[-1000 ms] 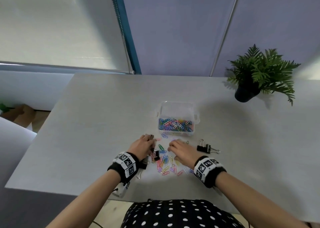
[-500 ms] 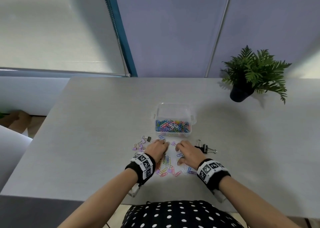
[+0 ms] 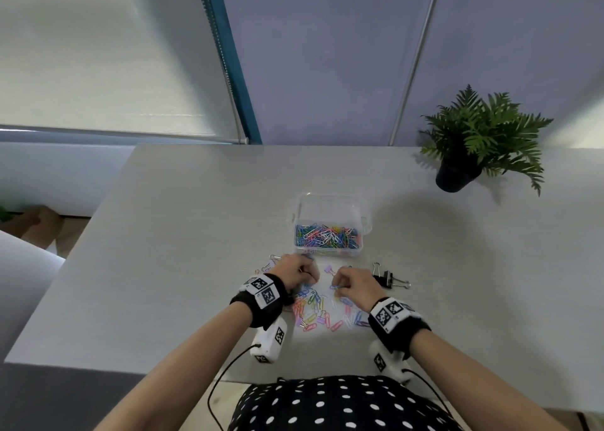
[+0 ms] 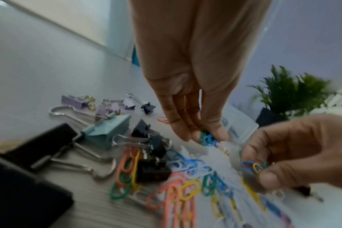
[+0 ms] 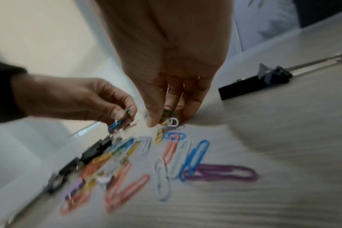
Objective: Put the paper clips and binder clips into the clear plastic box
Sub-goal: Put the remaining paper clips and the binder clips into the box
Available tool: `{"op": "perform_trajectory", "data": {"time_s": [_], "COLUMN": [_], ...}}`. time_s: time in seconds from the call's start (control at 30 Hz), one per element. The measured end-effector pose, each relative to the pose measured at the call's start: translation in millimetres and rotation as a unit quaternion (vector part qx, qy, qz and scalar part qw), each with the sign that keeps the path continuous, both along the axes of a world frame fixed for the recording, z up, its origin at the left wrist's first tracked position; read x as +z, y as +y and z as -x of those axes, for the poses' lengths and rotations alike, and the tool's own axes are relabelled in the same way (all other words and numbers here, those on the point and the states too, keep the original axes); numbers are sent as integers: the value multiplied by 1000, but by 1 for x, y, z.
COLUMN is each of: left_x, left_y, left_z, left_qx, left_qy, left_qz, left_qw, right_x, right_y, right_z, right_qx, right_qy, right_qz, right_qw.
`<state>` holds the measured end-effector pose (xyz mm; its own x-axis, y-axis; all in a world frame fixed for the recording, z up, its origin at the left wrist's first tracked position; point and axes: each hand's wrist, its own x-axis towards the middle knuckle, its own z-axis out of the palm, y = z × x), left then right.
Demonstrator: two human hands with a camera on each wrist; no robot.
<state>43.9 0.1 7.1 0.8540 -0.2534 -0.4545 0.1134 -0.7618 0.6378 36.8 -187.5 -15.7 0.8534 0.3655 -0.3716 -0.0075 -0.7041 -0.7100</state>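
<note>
Overhead, both hands' fingers (image 4: 215,132) pinch paper clips (image 4: 208,139) above the grey table (image 3: 163,234), potted plant (image 3: 474,142) behind.

Soft, even daylight, faint shadows, wide-angle bending at edges, both wrist views motion-blurred.

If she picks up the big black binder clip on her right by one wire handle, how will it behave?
The black binder clip would probably hang body-down, since its wire handles look hinged and splayed. It looks heavier than the paper clips. Pushed, it would likely slide rather than roll, lying flat on the table.
</note>
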Motion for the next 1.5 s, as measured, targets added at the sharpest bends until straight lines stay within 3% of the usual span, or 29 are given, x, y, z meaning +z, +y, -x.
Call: {"op": "perform_trajectory", "data": {"time_s": [0.17, 0.3, 0.53, 0.6, 0.7, 0.77, 0.83, 0.9, 1.03, 1.2, 1.37, 1.5], "left_x": [6, 16, 24, 26, 32, 38, 42, 43, 37, 7, -5, -14], "left_y": [2, -2, -7, -5, -5, -4, -3, -1, 3, 16, 12, 3], "left_z": [-2, -15, -62, -70, -74, -72, -68, -60, -38, -11, 6, 5], "left_qx": [125, 130, 141, 144, 146, 102, 70, 52, 24, -66, -46, -55], "left_qy": [85, 76, 2, -14, -29, -46, -57, -83, -141, -108, -124, -145], "left_qz": [126, 144, 77, 60, 42, -8, -22, -8, 7, -118, -194, -203], "left_qw": [981, 978, 987, 988, 988, 994, 996, 995, 990, 985, 972, 967], "right_x": [11, 23, 41, 45, 48, 50, 53, 54, 49, 25, 16, 14], "right_y": [-12, -17, -13, -11, -7, -5, -4, -4, -13, -25, 3, 35], "right_z": [-7, -21, -69, -80, -87, -89, -86, -78, -54, -27, -11, -10], "right_qx": [-100, -163, -264, -264, -207, -126, -43, -6, -7, 117, 244, 282], "right_qy": [89, 123, 146, 136, 121, 69, 4, -56, -157, -137, -151, -187], "right_qz": [-146, -204, -331, -334, -265, -157, -43, 3, -41, 24, 61, 105], "right_qw": [980, 958, 894, 895, 934, 977, 998, 998, 987, 983, 956, 935]}}
